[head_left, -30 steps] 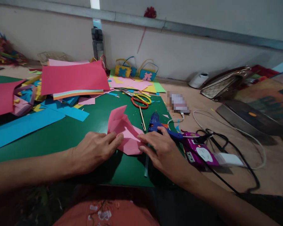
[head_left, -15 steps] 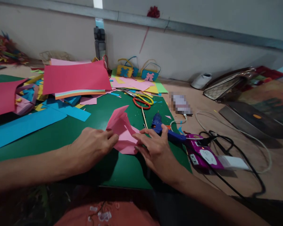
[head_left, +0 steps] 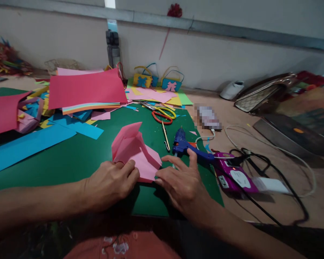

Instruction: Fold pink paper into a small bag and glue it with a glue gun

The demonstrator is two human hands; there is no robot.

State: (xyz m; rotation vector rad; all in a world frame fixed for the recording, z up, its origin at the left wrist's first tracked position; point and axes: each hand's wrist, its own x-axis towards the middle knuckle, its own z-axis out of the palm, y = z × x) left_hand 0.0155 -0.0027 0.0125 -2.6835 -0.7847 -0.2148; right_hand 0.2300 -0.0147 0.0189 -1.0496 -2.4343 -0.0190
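A folded piece of pink paper point(head_left: 144, 158), shaped like a small open pouch with a raised flap, is between my hands above the green mat point(head_left: 94, 151). My left hand point(head_left: 115, 181) is closed on its lower left edge, fingers curled over the paper. At its lower right corner, my right hand point(head_left: 182, 180) pinches the paper between thumb and fingertips, with another finger raised. Just beyond the right hand lies a blue glue gun point(head_left: 181, 142). A gold pen point(head_left: 165, 136) and scissors point(head_left: 163, 116) with red and yellow handles are behind the paper.
Red and pink sheets point(head_left: 88, 90) are stacked at the back left, near blue strips point(head_left: 32, 147). Small paper bags point(head_left: 171, 85) stand by the wall. On the right are a purple power strip point(head_left: 236, 176), cables, a phone point(head_left: 209, 118) and a dark case point(head_left: 291, 135).
The pink paper has shifted slightly left and toward me, its inside showing more. My left hand has moved down a little, and my right hand now holds nearer the lower right corner.
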